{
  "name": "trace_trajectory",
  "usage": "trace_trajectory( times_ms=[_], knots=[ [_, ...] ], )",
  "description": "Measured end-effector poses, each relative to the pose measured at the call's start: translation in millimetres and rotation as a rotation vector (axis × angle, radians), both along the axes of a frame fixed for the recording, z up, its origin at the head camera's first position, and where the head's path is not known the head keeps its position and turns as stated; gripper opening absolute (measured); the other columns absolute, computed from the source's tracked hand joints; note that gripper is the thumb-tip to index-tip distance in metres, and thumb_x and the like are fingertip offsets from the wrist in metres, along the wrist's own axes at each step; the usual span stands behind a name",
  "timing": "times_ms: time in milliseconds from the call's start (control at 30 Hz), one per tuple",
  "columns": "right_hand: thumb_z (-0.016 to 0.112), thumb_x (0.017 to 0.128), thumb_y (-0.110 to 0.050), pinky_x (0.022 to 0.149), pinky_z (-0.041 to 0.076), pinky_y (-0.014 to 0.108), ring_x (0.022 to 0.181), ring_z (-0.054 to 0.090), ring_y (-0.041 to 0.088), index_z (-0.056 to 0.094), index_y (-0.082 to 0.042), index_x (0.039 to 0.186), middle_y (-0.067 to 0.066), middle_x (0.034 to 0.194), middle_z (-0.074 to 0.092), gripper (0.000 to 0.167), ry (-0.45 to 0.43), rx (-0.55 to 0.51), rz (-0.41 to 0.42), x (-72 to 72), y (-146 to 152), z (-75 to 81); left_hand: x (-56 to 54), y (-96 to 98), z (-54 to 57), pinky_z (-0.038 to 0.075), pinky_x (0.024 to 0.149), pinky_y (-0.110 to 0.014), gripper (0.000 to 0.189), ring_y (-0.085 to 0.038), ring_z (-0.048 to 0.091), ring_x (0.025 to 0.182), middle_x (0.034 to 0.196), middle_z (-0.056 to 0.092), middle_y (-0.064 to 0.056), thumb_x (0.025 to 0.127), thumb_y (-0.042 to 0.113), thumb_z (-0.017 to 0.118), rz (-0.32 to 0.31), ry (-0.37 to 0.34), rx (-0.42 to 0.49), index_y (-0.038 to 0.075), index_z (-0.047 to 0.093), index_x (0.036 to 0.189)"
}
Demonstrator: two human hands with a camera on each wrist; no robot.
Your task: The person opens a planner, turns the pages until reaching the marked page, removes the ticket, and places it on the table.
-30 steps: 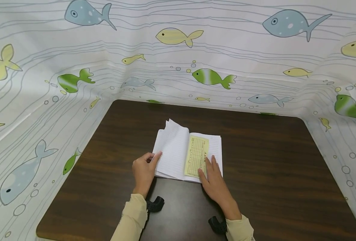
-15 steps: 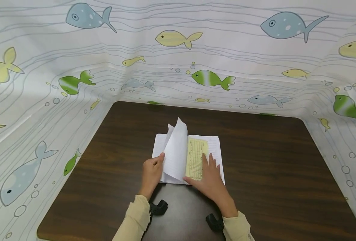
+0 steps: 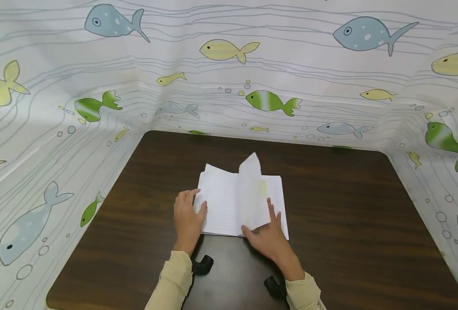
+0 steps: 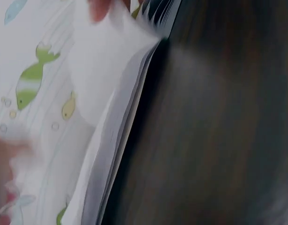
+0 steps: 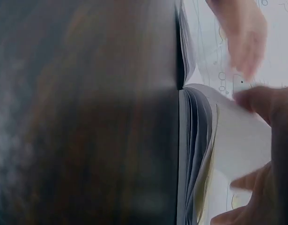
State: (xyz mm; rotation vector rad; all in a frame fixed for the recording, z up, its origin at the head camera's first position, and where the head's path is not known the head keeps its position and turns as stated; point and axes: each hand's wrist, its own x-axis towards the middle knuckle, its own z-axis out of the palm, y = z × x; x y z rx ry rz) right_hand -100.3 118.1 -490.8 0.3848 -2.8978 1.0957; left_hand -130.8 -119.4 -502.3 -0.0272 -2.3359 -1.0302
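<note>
Lying open, the notebook (image 3: pixel 222 204) has left hand (image 3: pixel 188 220) at its left edge, right hand (image 3: pixel 269 237) over its right half. Both are loosely spread.

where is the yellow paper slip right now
In the head view, the yellow paper slip lies on the right side of the open white lined-paper notebook, mostly behind a raised white page, just beyond the right hand.

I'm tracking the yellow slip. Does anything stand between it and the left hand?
Yes: in the head view, a lifted page stands between the left hand and the yellow slip, leaving bare only the slip's upper right edge.
</note>
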Motion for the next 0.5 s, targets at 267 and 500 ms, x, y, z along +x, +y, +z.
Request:
trace_trajectory(
  times_ms=[267,500],
  knots=[
    [0.087,0.074,-0.057,0.104,0.016,0.088,0.14,0.044,0.045,0.06,-0.009,0.14,0.016,0.145,0.056,0.085,0.158,0.104,0.131,2.4,1,-8.0,11.5,30.2,-4.5,0.04,0.115,-0.05,0.108,-0.028,0.037,0.149,0.163,0.034,-0.017,0.079,0.045,0.089,-0.598,-0.176,-0.137,0.005,0.03,0.16],
    [0.081,0.073,-0.07,0.115,0.008,0.078,0.149,0.017,0.06,0.036,-0.018,0.163,0.032,0.166,0.017,0.113,-0.037,0.158,0.091,-1.7,-1,-2.2,6.5,24.1,-3.1,0.035,0.116,-0.057,0.098,-0.037,0.043,0.144,0.158,0.042,-0.02,0.066,-0.015,0.069,-0.311,0.071,-0.087,0.0,0.036,0.157]
  ],
)
